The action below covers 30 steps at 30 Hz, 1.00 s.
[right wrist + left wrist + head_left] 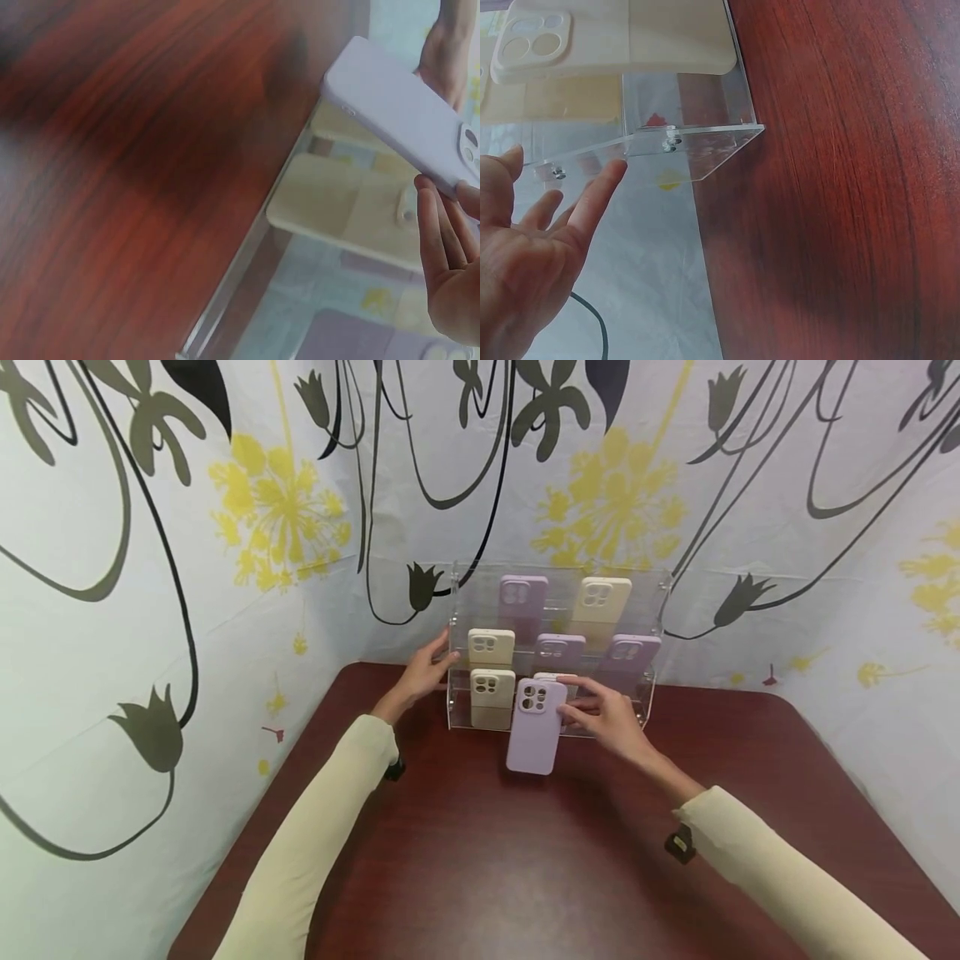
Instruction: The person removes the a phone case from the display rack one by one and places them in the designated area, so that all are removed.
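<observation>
A lavender phone case (536, 735) is tilted in front of the lowest tier of a clear acrylic display stand (720, 144). My right hand (611, 718) pinches its long side near the camera cutout, thumb against fingers. Behind it, a cream phone case (326, 195) in the bottom tier is partly covered. My left hand (423, 677) is at the stand's left side panel; in the left wrist view its fingers are extended, with fingertips right at the panel. Another cream case (492, 700) stands at the left of the bottom tier.
The middle tier holds a cream case (491, 646) and two lavender cases, one at centre (560, 647) and one at right (635, 647). On top stand a lavender case (522, 597) and a cream one (602, 597). The dark red table (487, 860) meets flower-patterned cloth (420, 543) behind.
</observation>
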Each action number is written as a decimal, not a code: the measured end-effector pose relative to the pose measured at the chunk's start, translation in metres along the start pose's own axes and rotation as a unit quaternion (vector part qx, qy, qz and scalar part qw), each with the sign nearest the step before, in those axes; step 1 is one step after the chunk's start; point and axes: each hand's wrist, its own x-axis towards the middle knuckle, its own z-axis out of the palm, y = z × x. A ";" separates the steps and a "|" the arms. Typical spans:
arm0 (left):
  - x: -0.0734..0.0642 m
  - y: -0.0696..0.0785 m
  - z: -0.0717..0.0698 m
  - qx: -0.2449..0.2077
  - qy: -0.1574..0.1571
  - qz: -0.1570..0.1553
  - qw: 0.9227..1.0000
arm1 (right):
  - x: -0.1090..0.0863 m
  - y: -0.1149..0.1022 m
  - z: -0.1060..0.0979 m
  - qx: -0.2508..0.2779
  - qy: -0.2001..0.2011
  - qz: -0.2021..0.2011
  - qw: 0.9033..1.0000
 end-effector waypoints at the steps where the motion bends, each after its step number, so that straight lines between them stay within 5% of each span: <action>1: 0.000 0.000 0.000 0.000 0.000 -0.002 1.000 | 0.000 0.000 0.004 0.012 -0.004 0.004 1.000; 9: 0.000 -0.004 -0.002 0.006 0.010 -0.005 1.000 | 0.004 0.003 0.034 0.039 -0.023 0.014 0.999; 18: -0.001 -0.005 0.002 0.020 0.063 0.007 0.998 | 0.011 0.006 0.062 0.066 -0.036 0.034 0.997; 30: 0.003 -0.003 0.006 -0.020 0.079 0.006 0.997 | 0.021 0.016 0.087 0.099 -0.045 0.052 0.993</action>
